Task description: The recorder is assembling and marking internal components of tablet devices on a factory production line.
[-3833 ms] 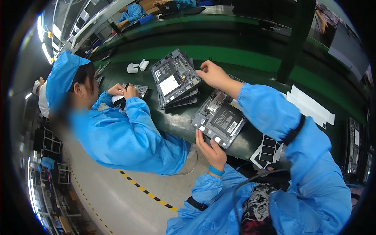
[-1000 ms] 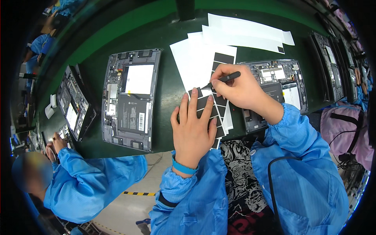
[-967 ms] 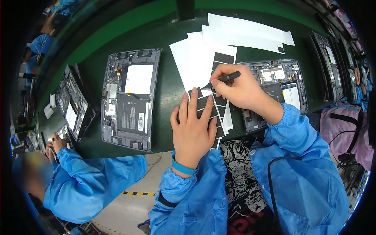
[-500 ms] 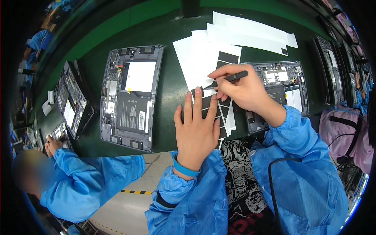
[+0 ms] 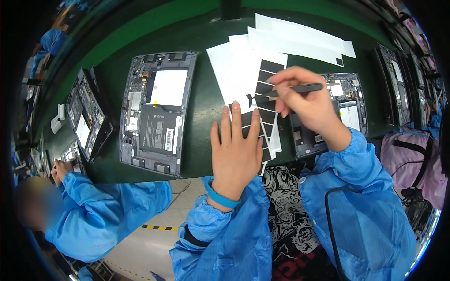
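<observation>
Green bench top (image 5: 206, 100) ran across the frame, yellow-and-black floor tape (image 5: 159, 228) below its near edge. Nearest: both forearms in blue sleeves over a black printed garment (image 5: 290, 220). Left hand (image 5: 236, 152) lay flat, palm down, fingers straight and slightly spread, pressing the near end of a white backing sheet (image 5: 234, 70) that carried a column of black rectangular stickers (image 5: 268, 93); blue band (image 5: 220, 199) on that wrist. Right hand (image 5: 304, 100), just beyond and right, pinched dark tweezers (image 5: 293, 90) between thumb and fingers, other fingers curled; tweezer tip held a small black sticker piece (image 5: 251, 99) lifted just off the sheet. Under the right wrist sat an opened tablet (image 5: 347, 110), internals up. Left of the sheet, well apart, a second opened tablet (image 5: 157, 112) with white and black panels showing. Far side: more white strips (image 5: 300, 40) overlapping. Far left: a co-worker in blue (image 5: 101, 213), hands (image 5: 60, 168) at the bench edge beside stacked tablets (image 5: 86, 122). Pink backpack (image 5: 410, 161) at right.
</observation>
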The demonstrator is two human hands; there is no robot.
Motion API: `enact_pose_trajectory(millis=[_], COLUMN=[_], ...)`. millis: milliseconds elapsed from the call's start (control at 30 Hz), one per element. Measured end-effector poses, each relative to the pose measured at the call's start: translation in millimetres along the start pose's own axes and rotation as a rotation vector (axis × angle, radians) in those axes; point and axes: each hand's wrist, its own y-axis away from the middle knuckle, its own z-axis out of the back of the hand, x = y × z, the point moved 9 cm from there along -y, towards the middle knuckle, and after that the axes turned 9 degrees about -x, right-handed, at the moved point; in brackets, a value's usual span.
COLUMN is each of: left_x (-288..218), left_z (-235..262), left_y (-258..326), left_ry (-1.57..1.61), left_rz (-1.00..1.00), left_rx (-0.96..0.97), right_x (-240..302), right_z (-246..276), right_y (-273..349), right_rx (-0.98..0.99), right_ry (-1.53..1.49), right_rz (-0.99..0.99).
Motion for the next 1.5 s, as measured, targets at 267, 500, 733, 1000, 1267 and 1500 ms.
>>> enact_pose_trajectory(millis=[267,500,733,1000,1267,1500], left_x=[4,-69,-106,-103,-104,-103], left_z=[22,22,-12,-19,-23,-24], left_y=[-14,-40,-63,-65,-67,-66], left_ry=[0.177,0.317,0.339,0.309,0.306,0.298], left_rz=[0.096,0.029,-0.036,-0.001,-0.017,-0.013], left_rx=[0.167,0.111,0.032,0.051,0.070,0.081], right_x=[-15,-33,-52,-52,-54,-51], right_z=[164,161,150,150,156,153], right_y=[11,1,-4,-3,2,1], right_rx=[-0.247,-0.098,-0.063,-0.084,-0.139,-0.135], right_ry=[-0.140,-0.214,-0.270,-0.183,-0.132,-0.108], right_rz=[0.021,-0.225,-0.329,-0.350,-0.274,-0.212])
